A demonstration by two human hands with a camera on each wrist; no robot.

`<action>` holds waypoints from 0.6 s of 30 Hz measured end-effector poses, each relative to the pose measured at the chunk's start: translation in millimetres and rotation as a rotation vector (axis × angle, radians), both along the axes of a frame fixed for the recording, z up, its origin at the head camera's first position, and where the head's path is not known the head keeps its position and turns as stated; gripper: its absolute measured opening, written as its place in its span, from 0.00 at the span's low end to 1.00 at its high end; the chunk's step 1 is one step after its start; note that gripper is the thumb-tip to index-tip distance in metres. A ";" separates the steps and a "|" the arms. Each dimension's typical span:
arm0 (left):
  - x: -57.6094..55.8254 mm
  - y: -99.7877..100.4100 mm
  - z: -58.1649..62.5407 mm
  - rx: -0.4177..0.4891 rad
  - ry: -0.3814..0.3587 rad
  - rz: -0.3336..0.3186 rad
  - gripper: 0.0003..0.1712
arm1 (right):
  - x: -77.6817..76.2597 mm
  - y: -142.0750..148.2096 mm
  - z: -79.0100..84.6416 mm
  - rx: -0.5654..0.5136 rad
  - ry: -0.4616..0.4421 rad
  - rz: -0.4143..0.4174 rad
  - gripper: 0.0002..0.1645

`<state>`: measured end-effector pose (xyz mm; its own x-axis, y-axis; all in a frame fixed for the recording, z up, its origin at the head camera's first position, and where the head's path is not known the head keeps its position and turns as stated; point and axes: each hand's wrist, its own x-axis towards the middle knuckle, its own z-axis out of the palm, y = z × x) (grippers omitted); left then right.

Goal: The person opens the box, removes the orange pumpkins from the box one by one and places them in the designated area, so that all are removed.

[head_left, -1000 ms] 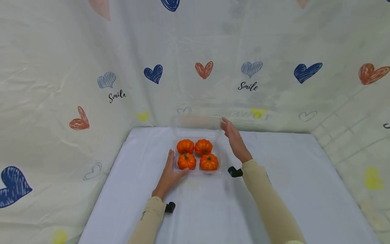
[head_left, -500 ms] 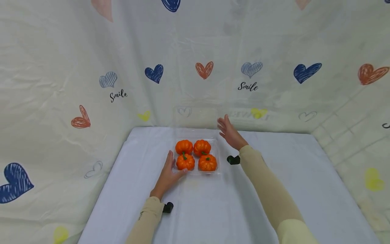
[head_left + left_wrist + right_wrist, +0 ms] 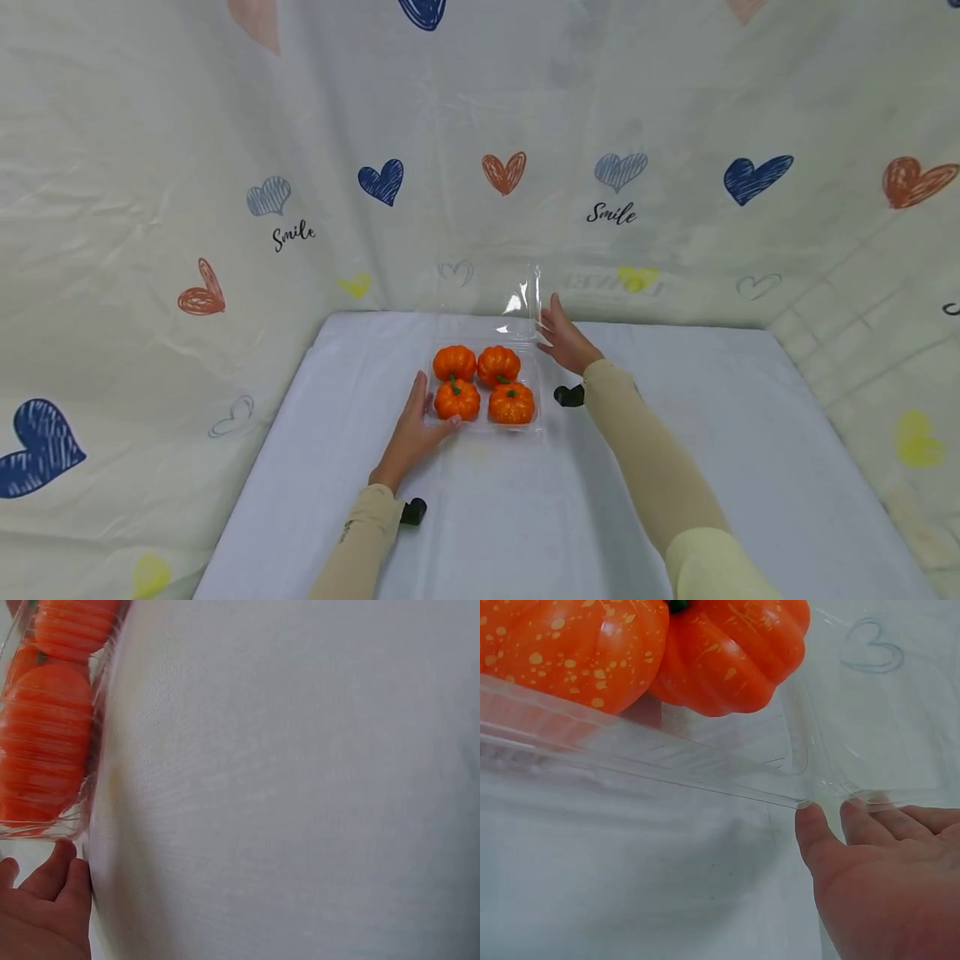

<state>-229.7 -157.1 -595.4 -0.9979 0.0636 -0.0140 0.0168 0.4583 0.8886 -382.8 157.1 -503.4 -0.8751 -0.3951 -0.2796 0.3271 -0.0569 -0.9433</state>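
Observation:
A clear plastic clamshell container (image 3: 538,392) sits on the table, its hinged lid (image 3: 483,300) raised at the far side. Several small orange pumpkins (image 3: 512,403) fill it in two rows. My left hand (image 3: 412,437) lies at the near left corner, fingers fairly straight along the side and thumb at the front edge. In the left wrist view, that hand's fingertips (image 3: 66,849) are right at the container's end. My right hand (image 3: 564,340) is at the lid's right edge with extended fingers. Seen from the right wrist, its thumb (image 3: 810,821) meets the rim's corner and its fingers reach the lid.
A white cloth covers the table (image 3: 675,467). Close behind the table's far edge hangs a pale curtain (image 3: 675,100) printed with hearts and words; more of it hangs at both sides. Dark wrist cameras (image 3: 414,511) are strapped at both sleeves.
The lid has swung back to stand more upright. My right hand left its top right corner, then came down and in against its right edge. The left hand stays at the container's corner.

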 end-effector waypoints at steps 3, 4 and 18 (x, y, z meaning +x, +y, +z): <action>0.6 0.4 1.1 -0.007 0.003 -0.006 0.70 | 1.7 1.7 -6.4 -0.016 -0.035 -0.012 0.67; 1.3 0.3 1.3 -0.007 0.000 -0.004 0.71 | 2.6 1.5 -7.8 -0.016 -0.044 -0.013 0.67; 8.1 0.5 0.3 0.029 -0.022 0.002 0.70 | 13.2 1.5 -13.8 0.027 -0.094 -0.032 0.67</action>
